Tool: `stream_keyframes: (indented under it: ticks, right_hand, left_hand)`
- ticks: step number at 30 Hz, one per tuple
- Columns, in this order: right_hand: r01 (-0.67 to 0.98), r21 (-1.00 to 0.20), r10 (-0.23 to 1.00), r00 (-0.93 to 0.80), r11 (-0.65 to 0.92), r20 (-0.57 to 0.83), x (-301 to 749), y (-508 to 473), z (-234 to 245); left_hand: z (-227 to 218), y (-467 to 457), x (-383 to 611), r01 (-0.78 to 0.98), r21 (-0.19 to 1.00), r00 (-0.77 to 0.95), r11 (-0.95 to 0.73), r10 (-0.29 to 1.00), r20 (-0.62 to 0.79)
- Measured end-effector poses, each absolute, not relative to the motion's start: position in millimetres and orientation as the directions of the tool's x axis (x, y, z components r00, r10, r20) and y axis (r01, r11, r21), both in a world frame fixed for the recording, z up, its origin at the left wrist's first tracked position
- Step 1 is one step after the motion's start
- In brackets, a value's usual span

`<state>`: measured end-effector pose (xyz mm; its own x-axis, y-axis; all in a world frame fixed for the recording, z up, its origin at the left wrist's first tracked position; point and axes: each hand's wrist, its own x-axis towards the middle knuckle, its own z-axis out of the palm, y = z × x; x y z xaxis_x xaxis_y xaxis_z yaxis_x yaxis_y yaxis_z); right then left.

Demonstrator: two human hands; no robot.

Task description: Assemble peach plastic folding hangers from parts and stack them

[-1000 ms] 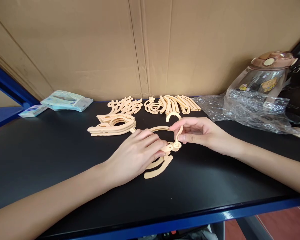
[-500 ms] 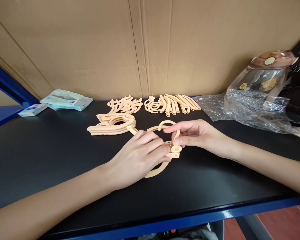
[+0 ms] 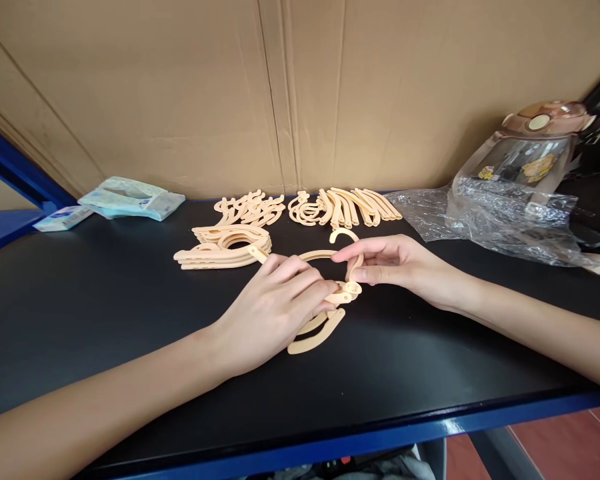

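Observation:
A beige plastic folding hanger [image 3: 316,339] lies half-assembled on the black tabletop [image 3: 105,313] at the centre. My left hand [image 3: 275,310] is closed over its curved arms at the joint. My right hand [image 3: 395,263] pinches the hook piece [image 3: 344,235] where it meets that joint, and the hook stands up behind the fingers. A stack of finished hangers [image 3: 225,248] lies just behind my left hand. Further back lie two piles of loose beige parts [image 3: 250,211] and curved arms [image 3: 345,205].
A cardboard sheet [image 3: 300,93] forms the back wall. Tissue packets [image 3: 130,198] lie at the back left. Crumpled clear plastic wrap [image 3: 505,220] and a brown-lidded bottle [image 3: 535,143] sit at the back right. The table's blue front edge [image 3: 380,437] runs along the bottom.
The hook piece, tipped down over the hanger half a second ago, stands upright again. Both hands stay on the joint and have barely moved.

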<state>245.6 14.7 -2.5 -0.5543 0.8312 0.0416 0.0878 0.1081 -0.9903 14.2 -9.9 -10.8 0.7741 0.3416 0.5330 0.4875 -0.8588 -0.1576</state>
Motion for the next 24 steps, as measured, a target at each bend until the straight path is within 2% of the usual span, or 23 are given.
stream_keyframes:
  ticks: [13,16,21,24]
  right_hand:
    - [0.135,-0.977,0.849,-0.524,0.165,0.07,244.5,12.1,-4.3]
    - [0.095,-0.988,0.864,-0.499,0.122,0.059,245.6,12.8,-4.4]
    - [0.02,-0.998,0.853,-0.52,0.066,0.046,246.4,13.5,-3.3]
    - [-0.001,-0.999,0.837,-0.545,0.05,0.043,246.2,14.1,-3.1]
  left_hand:
    - [-11.2,-12.6,13.7,0.503,-0.158,0.771,-0.85,0.359,0.527]
    - [-10.3,-10.9,13.4,0.515,-0.086,0.756,-0.853,0.405,0.515]
    - [-9.4,-8.4,13.2,0.509,0.116,0.722,-0.853,0.497,0.482]
    - [-9.5,-7.8,13.8,0.489,0.156,0.731,-0.858,0.501,0.464]
